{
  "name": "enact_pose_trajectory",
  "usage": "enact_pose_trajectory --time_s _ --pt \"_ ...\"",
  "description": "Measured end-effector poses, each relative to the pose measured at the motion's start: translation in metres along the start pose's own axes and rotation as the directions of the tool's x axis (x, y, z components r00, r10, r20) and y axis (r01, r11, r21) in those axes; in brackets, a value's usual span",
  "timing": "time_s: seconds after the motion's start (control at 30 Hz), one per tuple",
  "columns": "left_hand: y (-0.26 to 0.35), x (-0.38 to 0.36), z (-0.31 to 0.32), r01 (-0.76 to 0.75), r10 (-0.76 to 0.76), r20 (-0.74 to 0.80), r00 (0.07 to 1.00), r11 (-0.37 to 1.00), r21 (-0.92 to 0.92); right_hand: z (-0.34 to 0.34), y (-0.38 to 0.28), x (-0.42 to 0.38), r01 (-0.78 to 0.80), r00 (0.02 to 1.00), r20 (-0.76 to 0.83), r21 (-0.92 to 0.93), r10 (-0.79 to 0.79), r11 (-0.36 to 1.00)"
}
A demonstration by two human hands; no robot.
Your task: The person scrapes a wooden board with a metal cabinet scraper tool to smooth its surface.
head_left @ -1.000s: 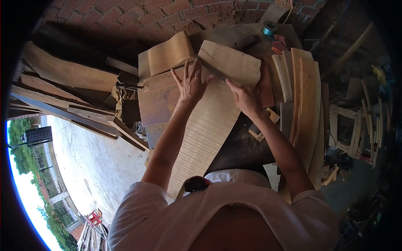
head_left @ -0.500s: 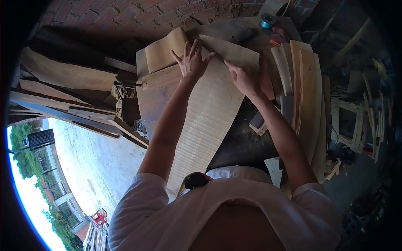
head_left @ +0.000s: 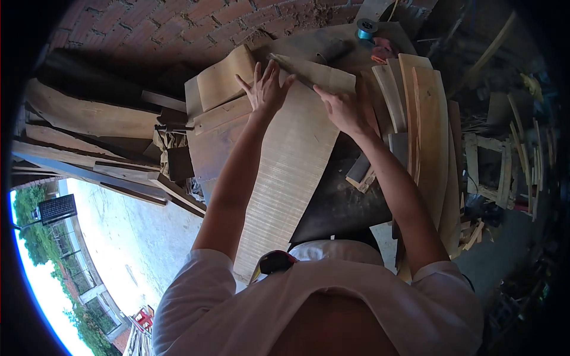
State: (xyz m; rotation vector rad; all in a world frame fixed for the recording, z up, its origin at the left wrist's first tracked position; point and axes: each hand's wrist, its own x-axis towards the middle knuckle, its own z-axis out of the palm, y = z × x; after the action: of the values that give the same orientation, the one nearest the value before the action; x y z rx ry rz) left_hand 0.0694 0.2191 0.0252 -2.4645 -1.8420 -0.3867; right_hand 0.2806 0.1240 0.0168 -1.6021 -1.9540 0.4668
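A long pale sheet [head_left: 297,154] with a ribbed sheen lies across the workbench and hangs toward my body. At its far end, a second pale piece [head_left: 326,74] meets it along a dark slanting line. My left hand [head_left: 266,94] rests on the sheet's far left part, fingers spread. On the right side, my right hand [head_left: 345,113] touches the sheet near that line, index finger stretched out and the other fingers partly curled under. A curved tan board [head_left: 225,77] lies just left of my left hand.
Curved planks [head_left: 430,118] stand stacked on the right, beside a small block [head_left: 360,172]. A spool [head_left: 366,28] and a red cloth [head_left: 385,50] sit at the back. More boards [head_left: 101,113] are piled at left, and a brick wall [head_left: 178,26] rises behind.
The view has shifted slightly, so the bench and both hands appear a little further left. Both hands keep nearly the same pose on the sheet.
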Motion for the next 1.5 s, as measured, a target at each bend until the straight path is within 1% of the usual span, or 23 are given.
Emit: enact_pose_trajectory --time_s 0.1,0.2,0.27,0.37,0.47,0.5,0.57,0.6,0.67,0.7,0.73,0.8,0.9,1.0,1.07,1.13,1.2,1.23,1.3,1.33,1.4,1.47,1.5 --pt "0.001 -0.003 -0.009 0.013 -0.013 0.024 1.0 1.0 -0.006 -0.001 -0.009 -0.008 -0.001 1.0 -0.001 -0.029 0.001 1.0" --pt "0.004 -0.059 -0.013 -0.031 0.03 0.021 0.999 0.999 0.031 -0.014 -0.028 -0.053 -0.04 0.995 0.089 -0.103 0.05 0.994" --pt "0.013 -0.091 -0.012 -0.048 0.047 0.035 0.998 0.999 0.024 -0.01 -0.026 -0.076 -0.094 0.988 0.122 -0.025 0.097 0.995" --pt "0.013 -0.076 -0.001 -0.047 0.047 0.032 0.998 0.999 0.016 -0.008 -0.008 -0.067 -0.049 0.998 0.045 0.059 0.047 0.997" --pt "0.007 -0.019 0.007 -0.024 0.024 -0.011 1.0 1.0 0.01 -0.012 -0.001 -0.015 -0.022 1.0 -0.003 0.024 0.022 0.999" --pt "0.009 -0.002 0.003 0.006 -0.006 0.025 1.0 1.0 -0.005 -0.007 0.0 -0.004 -0.023 1.0 0.001 0.028 0.023 0.999" --pt "0.014 0.018 -0.007 0.047 -0.045 0.071 0.996 0.998 -0.035 0.001 0.002 0.009 0.04 0.993 -0.114 0.002 -0.039 0.999" --pt "0.014 0.009 -0.007 0.052 -0.049 0.073 0.996 0.998 -0.037 0.0 -0.005 0.001 0.041 0.993 -0.109 0.002 -0.041 0.999" --pt "0.013 -0.012 -0.012 0.0 0.002 0.035 0.999 0.999 -0.034 -0.008 -0.026 -0.022 -0.089 0.996 -0.008 -0.047 0.089 0.995" --pt "0.014 -0.03 -0.015 -0.012 0.012 0.072 0.997 1.0 0.003 -0.011 -0.033 -0.04 -0.1 0.994 0.037 -0.103 0.104 0.99" --pt "0.017 -0.05 -0.016 -0.026 0.023 0.105 0.994 0.999 0.032 -0.009 -0.032 -0.059 -0.107 0.993 0.04 -0.088 0.111 0.99" --pt "0.023 -0.074 -0.006 -0.051 0.05 0.037 0.998 0.998 0.024 -0.006 -0.027 -0.079 -0.096 0.995 0.014 -0.083 0.098 0.992" --pt "0.029 -0.051 0.005 -0.02 0.019 0.037 0.999 1.0 0.017 -0.005 -0.009 -0.059 -0.083 0.996 -0.025 -0.039 0.082 0.996" --pt "0.029 -0.014 0.006 -0.014 0.013 -0.018 1.0 1.0 -0.02 -0.007 -0.001 -0.024 -0.084 0.996 -0.041 -0.085 0.081 0.993" --pt "0.036 -0.006 -0.007 0.056 -0.052 0.067 0.996 0.997 -0.059 -0.02 -0.016 -0.023 -0.128 0.991 0.023 -0.063 0.13 0.99" --pt "0.032 -0.026 -0.008 0.029 -0.028 0.027 0.999 0.997 -0.065 -0.027 -0.028 -0.04 -0.186 0.98 0.062 -0.053 0.189 0.981" --pt "0.036 -0.06 -0.013 -0.051 0.051 0.095 0.994 0.999 -0.007 -0.026 -0.029 -0.072 -0.211 0.969 0.112 -0.097 0.222 0.973" --pt "0.037 -0.075 -0.007 -0.092 0.092 0.018 0.996 0.996 -0.023 -0.018 -0.02 -0.089 -0.156 0.986 0.049 -0.054 0.159 0.986" --pt "0.045 -0.069 -0.011 -0.075 0.074 0.072 0.995 0.997 0.014 -0.008 -0.004 -0.096 -0.036 0.997 -0.074 -0.031 0.034 0.999" --pt "0.047 -0.064 -0.009 -0.058 0.051 0.123 0.991 0.997 0.05 -0.018 -0.009 -0.084 -0.039 0.997 -0.07 -0.033 0.036 0.999" --pt "0.042 -0.038 0.007 -0.064 0.064 -0.026 0.998 0.998 0.001 -0.035 -0.017 -0.053 -0.047 0.999 -0.025 -0.203 0.042 0.978" --pt "0.041 -0.011 0.001 -0.004 0.004 0.033 0.999 1.0 -0.011 -0.032 -0.013 -0.032 -0.005 0.998 -0.058 -0.196 -0.007 0.981" --pt "0.04 -0.002 0.0 0.001 -0.001 0.049 0.999 1.0 0.001 -0.032 -0.017 -0.026 -0.12 0.992 0.024 -0.105 0.123 0.987"
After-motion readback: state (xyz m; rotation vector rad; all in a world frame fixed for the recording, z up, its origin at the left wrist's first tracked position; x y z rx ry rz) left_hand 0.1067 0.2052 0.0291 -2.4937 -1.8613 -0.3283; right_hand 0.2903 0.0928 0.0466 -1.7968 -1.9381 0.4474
